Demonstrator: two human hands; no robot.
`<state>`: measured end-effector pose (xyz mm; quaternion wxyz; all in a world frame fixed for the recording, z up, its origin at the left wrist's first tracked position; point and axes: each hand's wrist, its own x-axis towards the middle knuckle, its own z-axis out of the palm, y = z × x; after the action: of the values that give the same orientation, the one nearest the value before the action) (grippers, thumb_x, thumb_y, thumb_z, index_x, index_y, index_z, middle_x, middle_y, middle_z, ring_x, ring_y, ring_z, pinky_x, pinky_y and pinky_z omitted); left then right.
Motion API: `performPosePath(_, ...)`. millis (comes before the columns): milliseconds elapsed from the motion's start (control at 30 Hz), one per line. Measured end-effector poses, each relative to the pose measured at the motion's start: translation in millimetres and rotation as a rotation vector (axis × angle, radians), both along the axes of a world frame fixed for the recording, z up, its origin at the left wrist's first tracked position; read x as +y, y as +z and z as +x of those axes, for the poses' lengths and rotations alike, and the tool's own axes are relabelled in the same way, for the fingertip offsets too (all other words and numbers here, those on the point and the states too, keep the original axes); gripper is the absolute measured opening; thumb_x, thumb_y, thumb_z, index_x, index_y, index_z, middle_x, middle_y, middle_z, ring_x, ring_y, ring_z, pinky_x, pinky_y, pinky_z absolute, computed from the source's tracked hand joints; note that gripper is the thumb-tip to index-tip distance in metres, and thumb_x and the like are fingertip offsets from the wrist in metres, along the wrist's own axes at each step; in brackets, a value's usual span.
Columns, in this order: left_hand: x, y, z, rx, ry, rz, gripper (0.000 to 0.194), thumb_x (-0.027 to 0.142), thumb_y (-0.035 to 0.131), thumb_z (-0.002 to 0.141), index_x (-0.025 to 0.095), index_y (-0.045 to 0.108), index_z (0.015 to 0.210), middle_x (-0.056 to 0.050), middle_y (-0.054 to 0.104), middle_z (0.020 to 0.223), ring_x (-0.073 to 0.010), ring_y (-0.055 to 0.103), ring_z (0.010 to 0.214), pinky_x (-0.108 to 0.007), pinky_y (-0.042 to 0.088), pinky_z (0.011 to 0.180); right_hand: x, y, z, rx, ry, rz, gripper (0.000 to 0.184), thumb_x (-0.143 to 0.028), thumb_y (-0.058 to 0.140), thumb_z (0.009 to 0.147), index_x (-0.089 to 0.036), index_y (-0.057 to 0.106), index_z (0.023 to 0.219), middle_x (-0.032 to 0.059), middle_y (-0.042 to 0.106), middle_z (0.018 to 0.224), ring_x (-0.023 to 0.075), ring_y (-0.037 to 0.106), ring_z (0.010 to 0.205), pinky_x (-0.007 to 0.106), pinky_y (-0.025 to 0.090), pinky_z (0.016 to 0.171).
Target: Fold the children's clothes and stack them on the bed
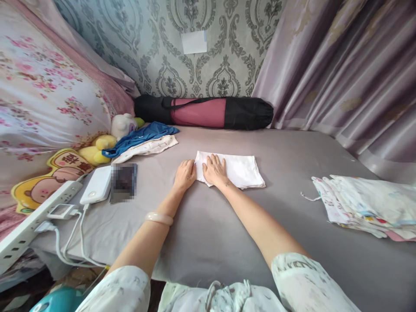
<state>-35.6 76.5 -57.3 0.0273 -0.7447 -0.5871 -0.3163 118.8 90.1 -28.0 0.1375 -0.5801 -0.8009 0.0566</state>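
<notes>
A white folded cloth lies flat as a rectangle on the grey sheet. At its left edge, my left hand has its fingers bent and close together against the fabric, seemingly gripping that edge; the fingertips are partly hidden. My right hand rests palm down on the left part of the cloth, fingers stretched and slightly spread. To the right lies a stack of folded patterned clothes with a loose string at its near corner.
A blue garment and a cream patterned one lie back left beside plush toys. At left are a phone, a white power bank and a power strip with cables. A black-and-red rolled bag lies along the wall.
</notes>
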Motion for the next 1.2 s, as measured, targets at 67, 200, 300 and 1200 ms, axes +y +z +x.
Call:
performPosePath(67, 0, -0.5, 0, 0.002, 0.005, 0.001, 0.026, 0.021, 0.037, 0.094, 0.017, 0.057, 0.110, -0.014, 0.065, 0.107, -0.0256, 0.060, 0.104, -0.042, 0.047, 0.096, 0, -0.5, 1, -0.005, 0.000, 0.001, 0.056, -0.038, 0.024, 0.099, -0.009, 0.039, 0.145, 0.0171, 0.035, 0.154, 0.0301, 0.024, 0.143, 0.053, 0.011, 0.115)
performPosePath(200, 2, -3.0, -1, -0.016, 0.019, -0.012, 0.026, 0.020, 0.036, 0.094, 0.017, 0.057, 0.110, -0.014, 0.065, 0.108, -0.0254, 0.060, 0.104, -0.042, 0.046, 0.097, 2, 2.0, -1, -0.011, -0.006, -0.007, 0.056, -0.037, 0.024, 0.099, -0.009, 0.040, 0.145, 0.0174, 0.035, 0.153, 0.0315, 0.025, 0.142, 0.054, 0.012, 0.114)
performPosePath(300, 4, -5.0, -3, -0.054, 0.036, -0.026, 0.028, 0.017, 0.036, 0.093, 0.018, 0.057, 0.112, -0.013, 0.065, 0.108, -0.0256, 0.059, 0.106, -0.044, 0.046, 0.097, 5, 6.1, -6, -0.015, -0.008, -0.056, 0.055, -0.035, 0.024, 0.099, -0.008, 0.041, 0.144, 0.0181, 0.034, 0.154, 0.0316, 0.023, 0.143, 0.055, 0.012, 0.114)
performPosePath(1200, 11, -12.7, -14, -0.379, 0.225, 0.007, 0.028, 0.019, 0.034, 0.092, 0.019, 0.058, 0.106, -0.010, 0.068, 0.100, -0.0224, 0.063, 0.102, -0.044, 0.048, 0.096, 1, 4.8, -39, 0.020, 0.175, -0.031, 0.058, -0.035, 0.021, 0.100, -0.004, 0.035, 0.148, 0.0162, 0.026, 0.158, 0.0258, 0.016, 0.147, 0.049, 0.005, 0.118)
